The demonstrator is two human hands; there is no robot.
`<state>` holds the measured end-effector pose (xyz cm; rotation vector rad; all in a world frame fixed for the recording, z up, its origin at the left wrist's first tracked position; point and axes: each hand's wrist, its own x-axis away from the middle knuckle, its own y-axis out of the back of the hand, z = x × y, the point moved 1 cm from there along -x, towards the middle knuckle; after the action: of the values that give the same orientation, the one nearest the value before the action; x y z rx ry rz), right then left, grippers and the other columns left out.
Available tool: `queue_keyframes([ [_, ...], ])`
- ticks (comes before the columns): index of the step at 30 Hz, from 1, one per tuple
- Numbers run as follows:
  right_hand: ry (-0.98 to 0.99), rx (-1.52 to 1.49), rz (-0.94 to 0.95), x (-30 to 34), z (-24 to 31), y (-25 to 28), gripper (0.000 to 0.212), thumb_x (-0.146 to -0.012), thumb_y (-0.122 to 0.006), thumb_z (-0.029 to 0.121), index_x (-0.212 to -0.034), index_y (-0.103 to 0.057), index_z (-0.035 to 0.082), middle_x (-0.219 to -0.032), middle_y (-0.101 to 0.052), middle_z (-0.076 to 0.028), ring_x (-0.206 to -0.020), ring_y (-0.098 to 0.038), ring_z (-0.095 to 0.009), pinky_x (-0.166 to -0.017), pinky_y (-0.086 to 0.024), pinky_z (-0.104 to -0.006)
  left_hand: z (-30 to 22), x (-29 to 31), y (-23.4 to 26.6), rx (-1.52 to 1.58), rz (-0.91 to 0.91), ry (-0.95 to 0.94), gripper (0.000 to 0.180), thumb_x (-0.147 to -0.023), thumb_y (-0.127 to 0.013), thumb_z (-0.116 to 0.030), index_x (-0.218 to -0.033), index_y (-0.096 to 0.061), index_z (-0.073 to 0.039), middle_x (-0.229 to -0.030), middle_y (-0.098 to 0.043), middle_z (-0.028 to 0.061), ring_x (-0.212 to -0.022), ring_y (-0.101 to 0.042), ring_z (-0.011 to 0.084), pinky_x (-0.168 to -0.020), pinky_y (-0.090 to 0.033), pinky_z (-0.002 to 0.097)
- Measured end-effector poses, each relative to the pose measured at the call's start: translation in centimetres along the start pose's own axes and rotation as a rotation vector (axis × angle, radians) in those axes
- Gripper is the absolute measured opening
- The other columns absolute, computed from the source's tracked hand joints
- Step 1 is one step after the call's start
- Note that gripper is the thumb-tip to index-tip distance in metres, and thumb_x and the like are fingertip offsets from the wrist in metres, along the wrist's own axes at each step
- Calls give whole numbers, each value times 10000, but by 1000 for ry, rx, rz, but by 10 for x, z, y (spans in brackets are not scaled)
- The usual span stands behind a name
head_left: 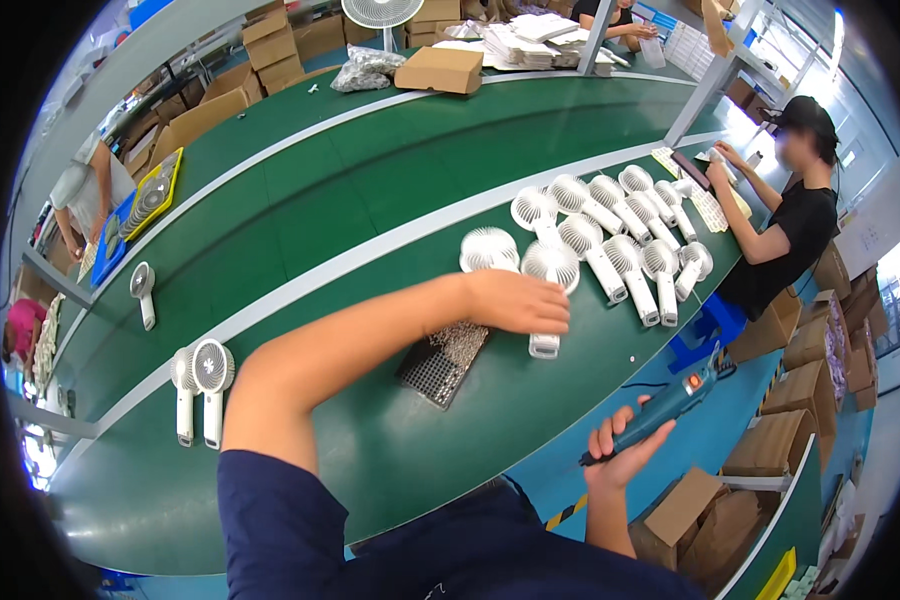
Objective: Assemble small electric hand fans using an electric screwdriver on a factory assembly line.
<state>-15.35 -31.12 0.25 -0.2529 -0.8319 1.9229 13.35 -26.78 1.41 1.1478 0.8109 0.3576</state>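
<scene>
Left hand (518,302) lies with fingers spread loosely on a white fan (550,285) near the belt's (370,190) near edge, beside a screw tray (443,362). Right hand (620,450) grips a blue screwdriver (665,405) off that edge. About eleven fans cluster beyond; three stand left.

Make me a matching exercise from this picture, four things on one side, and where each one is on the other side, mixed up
Things:
1. blue electric screwdriver
2. black screw tray
3. cardboard box
4. yellow tray

Places:
A. at the far left edge of the green belt, beside a person bending over
B. gripped in the right hand
C. far up the belt, beside a clear bag of parts
D. on the belt just under the left hand, which rests on a white handheld fan

Pairs: 1-B, 2-D, 3-C, 4-A
</scene>
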Motion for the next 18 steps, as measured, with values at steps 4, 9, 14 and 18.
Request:
queue_keyframes([
  [4, -62, 123, -70, -8, -10, 11, 526, -974, -304, 627, -1154, -457, 157, -684, -419, 13, -401, -317, -70, -331, -269, -213, -2, -3, -40, -12, -17, -37, 223, -872, -495, -135, -1082, -532, -69, -1116, -571, 78, -1167, -513, 254, -1069, -384, 404],
  [9, -37, 178, -118, -18, -10, 19, 517, -998, -290, 583, -1191, -454, 133, -708, -414, 16, -411, -293, -49, -323, -255, -186, 21, -35, -86, -81, -116, -129, 126, -871, -508, -165, -968, -573, -117, -954, -596, 39, -1013, -571, 215, -955, -427, 383],
  [14, -55, 423, -24, -27, -9, 10, 704, -951, -201, 690, -796, -505, 74, -640, -491, -43, -483, -403, -157, -431, -328, -267, 38, -31, -87, -75, -20, 4, 328, -795, -656, -333, -1022, -591, -106, -989, -621, 42, -1040, -578, 216, -957, -418, 414],
  [18, -63, 373, 41, -22, -21, -21, 570, -986, -249, 616, -1007, -476, 93, -686, -453, -18, -445, -344, -102, -379, -289, -228, 10, 0, -80, -31, 10, 413, 674, -788, -675, -489, -1270, -512, -48, -1320, -497, 161, -1311, -408, 308, -1113, -284, 485],
])
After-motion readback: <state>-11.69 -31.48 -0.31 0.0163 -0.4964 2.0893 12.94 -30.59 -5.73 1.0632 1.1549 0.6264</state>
